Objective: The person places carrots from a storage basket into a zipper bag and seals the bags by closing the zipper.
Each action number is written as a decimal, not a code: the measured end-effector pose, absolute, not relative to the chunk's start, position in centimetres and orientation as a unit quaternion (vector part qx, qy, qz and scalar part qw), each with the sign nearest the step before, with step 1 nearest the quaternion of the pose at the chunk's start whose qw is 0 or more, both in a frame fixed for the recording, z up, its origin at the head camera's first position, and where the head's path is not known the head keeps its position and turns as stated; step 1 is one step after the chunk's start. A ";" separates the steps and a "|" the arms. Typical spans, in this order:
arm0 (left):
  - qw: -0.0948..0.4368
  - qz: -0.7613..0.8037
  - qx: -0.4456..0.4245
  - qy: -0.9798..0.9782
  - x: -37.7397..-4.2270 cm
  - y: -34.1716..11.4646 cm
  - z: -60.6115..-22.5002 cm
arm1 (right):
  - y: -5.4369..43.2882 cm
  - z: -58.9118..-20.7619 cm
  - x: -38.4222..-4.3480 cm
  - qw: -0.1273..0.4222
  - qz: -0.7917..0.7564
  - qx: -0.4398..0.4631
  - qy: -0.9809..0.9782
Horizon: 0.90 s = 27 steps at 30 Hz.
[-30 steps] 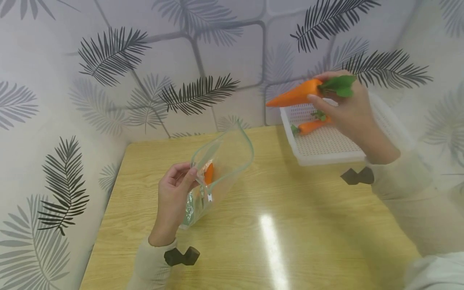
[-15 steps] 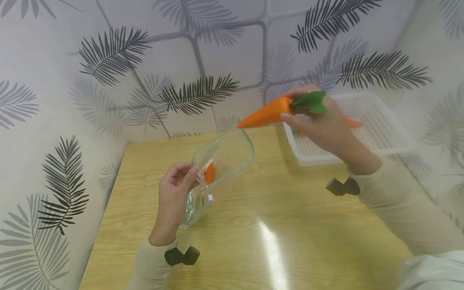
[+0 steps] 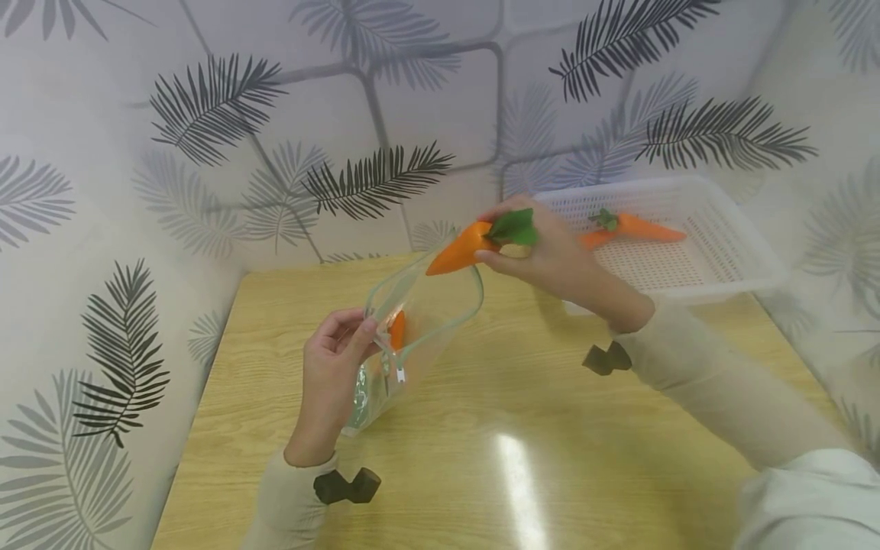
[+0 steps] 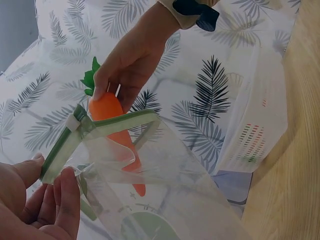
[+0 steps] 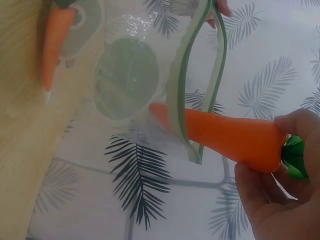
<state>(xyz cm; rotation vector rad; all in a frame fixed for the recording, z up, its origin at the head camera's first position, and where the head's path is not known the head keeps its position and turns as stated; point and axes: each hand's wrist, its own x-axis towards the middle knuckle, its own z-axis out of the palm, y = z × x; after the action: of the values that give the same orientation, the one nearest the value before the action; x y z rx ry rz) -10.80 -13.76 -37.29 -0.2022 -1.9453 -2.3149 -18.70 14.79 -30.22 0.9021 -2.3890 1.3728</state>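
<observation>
My left hand [image 3: 334, 374] pinches the near left edge of a clear zip bag [image 3: 433, 336], whose green-rimmed mouth stands wide. A white zip slider [image 4: 73, 123] sits on that rim. One carrot [image 5: 52, 47] lies inside the bag, near its bottom. With thumb and fingers my right hand [image 3: 550, 256] grips another carrot [image 3: 459, 248] by its thick end, beside the green leaves [image 3: 514, 227]. This carrot slants down to the left, and in the right wrist view its tip is past the bag's rim, inside the mouth.
A white perforated basket [image 3: 745, 263] stands at the back right of the wooden table [image 3: 467, 473], partly behind my right hand. In it lie orange carrots [image 3: 649, 228] with green tops. A wall with leaf patterns [image 3: 275, 114] rises behind the table.
My right hand has carried the carrot left and down from over the basket to the bag, and its tip has entered the mouth. My left hand and the bag have hardly moved.
</observation>
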 end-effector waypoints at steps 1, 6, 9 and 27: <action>0.056 -0.762 -0.066 -0.642 -10.8 -13.7 -37.3 | 14.6 -30.5 -18.9 0.122 0.462 0.310 -0.822; 0.059 -0.759 -0.065 -0.645 -10.8 -13.7 -37.3 | 13.6 -31.7 -19.7 0.115 0.465 0.331 -0.813; 0.059 -0.758 -0.066 -0.646 -10.7 -13.7 -37.2 | 13.0 -32.2 -20.1 0.110 0.468 0.348 -0.805; 0.062 -0.747 -0.068 -0.659 -11.1 -13.5 -37.6 | 10.6 -33.2 -21.2 0.130 0.337 0.336 -0.870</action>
<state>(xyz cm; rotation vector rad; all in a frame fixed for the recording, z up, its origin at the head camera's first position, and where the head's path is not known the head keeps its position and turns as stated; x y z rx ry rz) -11.08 -13.51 -37.59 -0.2066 -1.9906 -2.2577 -21.23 10.64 -33.21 0.9753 -2.5284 0.9778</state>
